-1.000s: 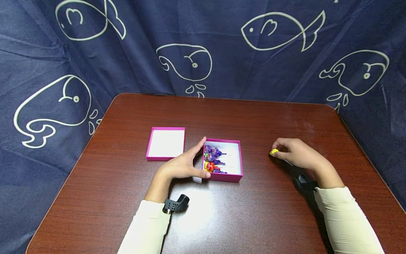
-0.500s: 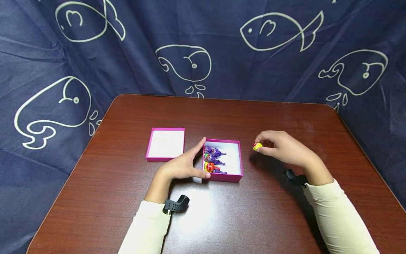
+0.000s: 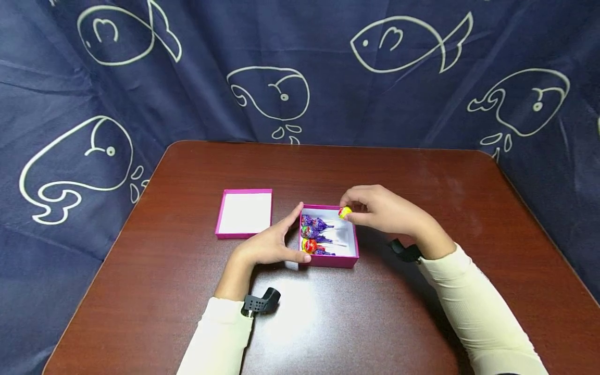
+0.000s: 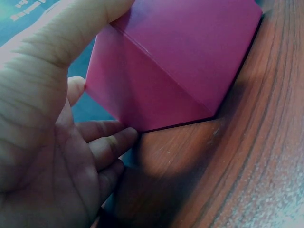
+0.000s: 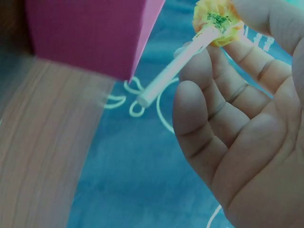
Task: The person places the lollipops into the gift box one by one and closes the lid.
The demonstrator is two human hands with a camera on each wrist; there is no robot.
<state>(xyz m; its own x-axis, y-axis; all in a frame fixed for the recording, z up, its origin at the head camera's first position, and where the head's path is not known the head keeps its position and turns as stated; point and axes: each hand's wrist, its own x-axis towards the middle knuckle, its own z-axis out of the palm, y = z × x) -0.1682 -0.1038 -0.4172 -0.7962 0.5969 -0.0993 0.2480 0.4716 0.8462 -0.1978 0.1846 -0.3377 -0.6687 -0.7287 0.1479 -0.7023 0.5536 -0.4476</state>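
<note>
My right hand point(image 3: 386, 211) pinches a yellow-and-red lollipop point(image 3: 344, 212) by its wrapped head, over the back right corner of a pink box point(image 3: 354, 234). In the right wrist view its white stick point(image 5: 173, 69) points down past the box. My left hand point(image 3: 267, 245) holds the box by its left side, thumb at the front left corner and index finger at the back left corner. Inside the white-lined box, along its left side, lie several lollipops point(image 3: 321, 224) in purple wrappers. A red-and-yellow one point(image 3: 309, 246) lies near the front wall.
A shallow pink lid point(image 3: 244, 212) with a white inside lies on the brown table point(image 3: 328, 174), left of the box. Behind the table hangs a dark blue cloth point(image 3: 328, 104) with white fish and whale drawings.
My right hand has lifted the yellow lollipop off the table on the right and carried it left to above the box. My left hand has stayed on the box.
</note>
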